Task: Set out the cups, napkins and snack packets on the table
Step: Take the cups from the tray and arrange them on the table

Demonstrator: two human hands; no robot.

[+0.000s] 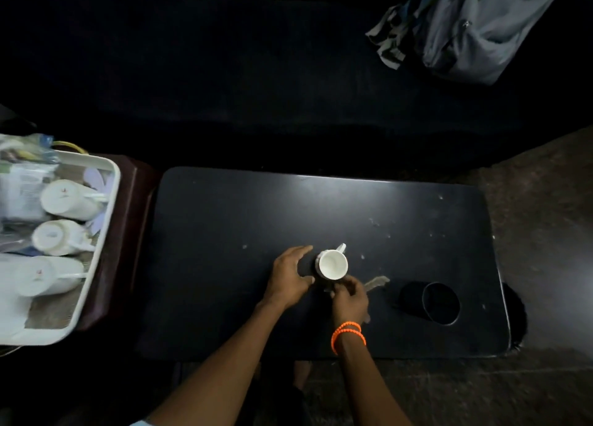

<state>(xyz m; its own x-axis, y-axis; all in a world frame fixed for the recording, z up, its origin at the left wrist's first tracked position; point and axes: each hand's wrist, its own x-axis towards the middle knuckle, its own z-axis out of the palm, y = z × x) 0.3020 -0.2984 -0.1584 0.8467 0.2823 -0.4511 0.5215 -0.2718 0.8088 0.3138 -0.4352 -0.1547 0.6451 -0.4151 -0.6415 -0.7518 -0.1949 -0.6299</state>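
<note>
Both hands (290, 276) by white cup (333, 264) on table (224, 220)

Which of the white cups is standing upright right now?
The white cup on the table, between both hands, mouth up and handle pointing away. The three cups in the tray all lie on their sides.

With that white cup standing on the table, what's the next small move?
Probably let go and reach left to the tray for another: the cup stands upright on the table, both hands beside it, and three cups lie in the tray.
</note>
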